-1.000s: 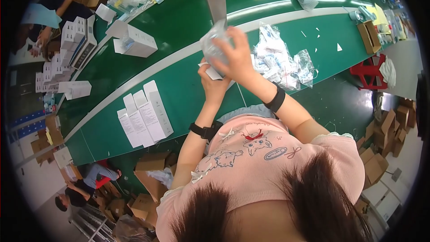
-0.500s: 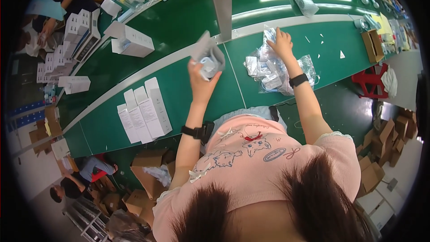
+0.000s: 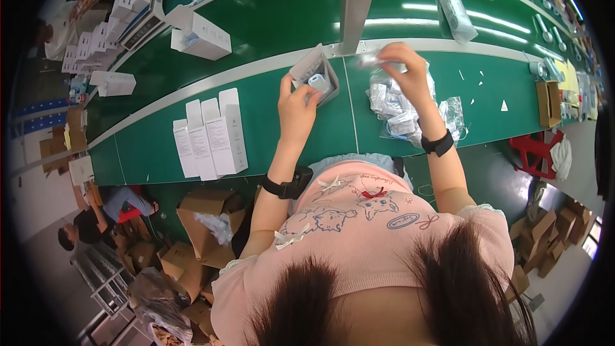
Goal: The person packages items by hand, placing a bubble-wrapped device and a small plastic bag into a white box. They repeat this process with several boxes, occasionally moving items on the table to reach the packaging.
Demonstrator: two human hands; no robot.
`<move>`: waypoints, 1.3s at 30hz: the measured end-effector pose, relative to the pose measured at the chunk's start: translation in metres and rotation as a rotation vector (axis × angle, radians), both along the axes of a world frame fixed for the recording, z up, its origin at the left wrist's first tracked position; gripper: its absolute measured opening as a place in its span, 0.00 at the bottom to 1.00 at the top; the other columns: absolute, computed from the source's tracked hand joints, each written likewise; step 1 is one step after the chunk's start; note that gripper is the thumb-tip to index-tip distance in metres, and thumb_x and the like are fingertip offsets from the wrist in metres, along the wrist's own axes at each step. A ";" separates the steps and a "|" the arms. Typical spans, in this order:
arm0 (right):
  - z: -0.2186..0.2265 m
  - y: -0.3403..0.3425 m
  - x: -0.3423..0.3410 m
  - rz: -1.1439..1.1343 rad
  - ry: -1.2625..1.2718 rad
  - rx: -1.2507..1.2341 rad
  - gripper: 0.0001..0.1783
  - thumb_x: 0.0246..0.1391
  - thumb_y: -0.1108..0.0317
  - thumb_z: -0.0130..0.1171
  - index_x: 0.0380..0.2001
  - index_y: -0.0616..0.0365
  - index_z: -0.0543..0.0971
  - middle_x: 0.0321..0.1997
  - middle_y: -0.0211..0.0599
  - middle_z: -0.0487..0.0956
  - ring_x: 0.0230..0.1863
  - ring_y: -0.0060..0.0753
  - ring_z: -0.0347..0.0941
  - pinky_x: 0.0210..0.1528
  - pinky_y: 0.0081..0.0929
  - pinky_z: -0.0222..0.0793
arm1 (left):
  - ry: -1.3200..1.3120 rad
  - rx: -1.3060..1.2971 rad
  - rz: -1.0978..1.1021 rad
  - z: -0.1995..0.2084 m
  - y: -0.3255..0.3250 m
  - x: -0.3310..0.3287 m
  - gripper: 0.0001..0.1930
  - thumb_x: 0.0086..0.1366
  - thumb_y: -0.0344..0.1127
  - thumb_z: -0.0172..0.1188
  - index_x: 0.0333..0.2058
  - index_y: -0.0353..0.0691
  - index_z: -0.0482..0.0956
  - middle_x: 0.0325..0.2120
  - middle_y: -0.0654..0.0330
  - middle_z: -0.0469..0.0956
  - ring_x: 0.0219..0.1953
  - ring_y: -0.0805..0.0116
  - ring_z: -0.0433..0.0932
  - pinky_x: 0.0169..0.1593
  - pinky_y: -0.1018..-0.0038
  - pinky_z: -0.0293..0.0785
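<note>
My left hand [image 3: 298, 106] is closed round a small white carton [image 3: 328, 83] with its top flap raised. Inside the carton a pale blue and white plastic item [image 3: 317, 81] shows through the open end. To the right, my right hand [image 3: 410, 75] pinches a small clear-and-white packet [image 3: 368, 59], smeared by motion, between carton and pile. Below that hand lies a pile of clear plastic packets [image 3: 398, 115] with white pieces inside, partly hidden by the hand and wrist.
Several white cartons [image 3: 220, 138] lie side by side at left. Open cartons [image 3: 208, 38] stand on the green surface beyond the metal rail [image 3: 256, 66]. A wrapped clear bundle [image 3: 457, 16] lies beyond the pile, by a metal post [image 3: 356, 9]. A brown box [image 3: 548, 104] stands at far right.
My right hand has risen from the packet pile and moved towards the carton with a small packet. The carton in my left hand has turned a little. The whole view has shifted.
</note>
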State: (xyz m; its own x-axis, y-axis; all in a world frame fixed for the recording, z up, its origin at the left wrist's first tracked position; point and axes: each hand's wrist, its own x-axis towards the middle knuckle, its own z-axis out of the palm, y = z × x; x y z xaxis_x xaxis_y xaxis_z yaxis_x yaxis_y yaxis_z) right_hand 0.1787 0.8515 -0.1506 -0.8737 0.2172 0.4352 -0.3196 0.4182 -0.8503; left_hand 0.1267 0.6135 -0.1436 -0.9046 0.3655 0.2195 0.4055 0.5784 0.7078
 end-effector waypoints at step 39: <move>-0.006 -0.087 -0.023 0.388 0.192 0.579 0.17 0.33 0.73 0.60 0.33 0.54 0.74 0.44 0.42 0.69 0.48 0.46 0.62 0.51 0.46 0.55 | -0.035 0.320 0.198 -0.024 -0.006 -0.015 0.05 0.43 0.29 0.59 0.19 0.36 0.72 0.27 0.53 0.74 0.30 0.52 0.74 0.32 0.65 0.69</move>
State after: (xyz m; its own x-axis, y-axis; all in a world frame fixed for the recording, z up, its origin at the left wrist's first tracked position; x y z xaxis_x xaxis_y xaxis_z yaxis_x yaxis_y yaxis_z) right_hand 0.1558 0.7649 -0.1571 -0.7379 -0.4050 0.5400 -0.6577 0.6110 -0.4405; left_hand 0.1117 0.6072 -0.1677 -0.9599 0.1005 0.2618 0.2801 0.3902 0.8771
